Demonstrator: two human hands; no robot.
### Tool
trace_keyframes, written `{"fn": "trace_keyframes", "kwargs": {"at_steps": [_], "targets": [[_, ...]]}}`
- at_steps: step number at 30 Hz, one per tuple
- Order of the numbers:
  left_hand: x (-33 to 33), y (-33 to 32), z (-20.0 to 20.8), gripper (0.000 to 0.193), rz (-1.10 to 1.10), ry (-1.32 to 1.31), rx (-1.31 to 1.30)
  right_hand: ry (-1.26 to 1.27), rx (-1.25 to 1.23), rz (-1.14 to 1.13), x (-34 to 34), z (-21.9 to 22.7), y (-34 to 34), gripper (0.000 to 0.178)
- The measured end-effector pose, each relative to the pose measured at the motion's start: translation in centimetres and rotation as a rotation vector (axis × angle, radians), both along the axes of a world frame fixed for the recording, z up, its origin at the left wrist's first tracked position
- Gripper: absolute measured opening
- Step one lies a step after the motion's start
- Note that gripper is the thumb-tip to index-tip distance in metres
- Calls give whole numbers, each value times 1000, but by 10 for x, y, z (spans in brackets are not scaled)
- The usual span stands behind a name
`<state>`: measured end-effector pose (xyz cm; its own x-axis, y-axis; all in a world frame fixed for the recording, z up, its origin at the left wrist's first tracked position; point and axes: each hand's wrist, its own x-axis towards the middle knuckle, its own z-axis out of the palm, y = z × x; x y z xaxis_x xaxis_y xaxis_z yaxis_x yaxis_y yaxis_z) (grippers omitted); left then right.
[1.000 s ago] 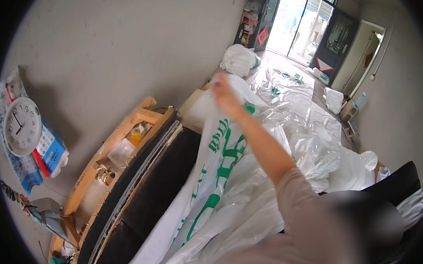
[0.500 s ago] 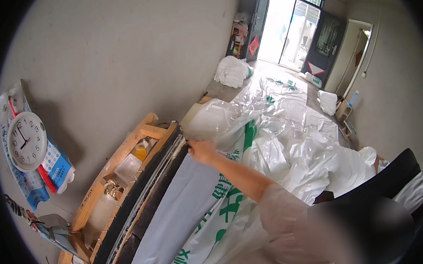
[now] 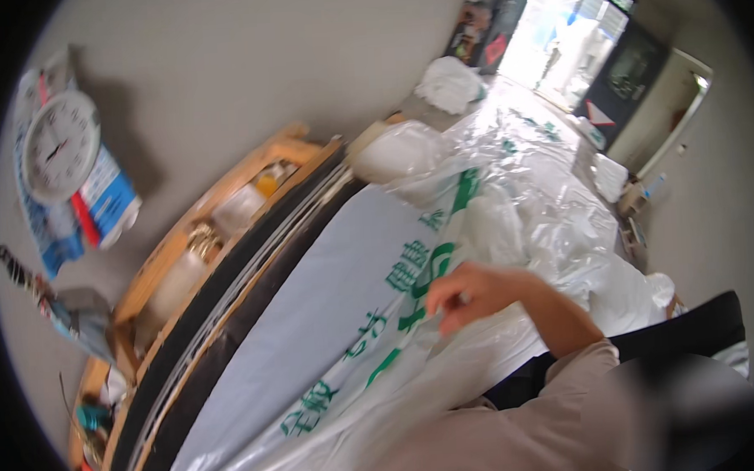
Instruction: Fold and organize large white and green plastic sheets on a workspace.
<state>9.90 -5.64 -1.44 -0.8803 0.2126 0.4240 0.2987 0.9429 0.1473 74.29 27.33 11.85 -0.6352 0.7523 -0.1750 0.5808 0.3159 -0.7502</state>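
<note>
My right hand (image 3: pixel 470 295) hovers over or touches a clear plastic sheet (image 3: pixel 409 353) with green printing; contact cannot be told. Its fingers are loosely curled and apart, slightly blurred, with nothing visible between them. My bare forearm and pale sleeve come in from the lower right. The plastic sheet covers a pale grey surface (image 3: pixel 288 325) that slopes up to the far left. Along its left side run a dark padded edge (image 3: pixel 257 306) and layered black and white strips (image 3: pixel 266 233). My left hand is out of view.
A wooden frame (image 3: pixel 161 260) with small items stands along the left wall, below a round clock (image 3: pixel 61 145). Crumpled white plastic (image 3: pixel 547 235) spreads toward the far glass door (image 3: pixel 563 38). A white bundle (image 3: pixel 450 85) sits near it. Something black (image 3: pixel 689 326) stands at the right.
My right hand has left the far left edge of the grey surface and come back to the right over the green printing. The whole view has shifted and tilted.
</note>
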Motion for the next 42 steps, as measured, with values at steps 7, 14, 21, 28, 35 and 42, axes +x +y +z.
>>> {"fn": "trace_keyframes", "kwargs": {"at_steps": [7, 14, 21, 28, 35, 42], "targets": [[8, -10, 9, 30, 7, 32, 53, -243, 698, -585, 32, -52, 20, 10], [2, -1, 1, 29, 11, -16, 69, -980, 382, -469, 118, -107, 34, 26], [-4, -7, -1, 29, 33, 28, 34, -707, 222, -180, 82, -110, 7, 35], [17, 4, 13, 28, 83, 15, 97, 219, -10, -554, 118, -53, 32, 26], [-62, -37, -45, 40, -77, -93, 30, -58, 627, -637, 111, 65, 185, 23], [-58, -48, -41, 41, 21, -107, 44, -198, 1151, -126, -43, -7, 131, 50]]}}
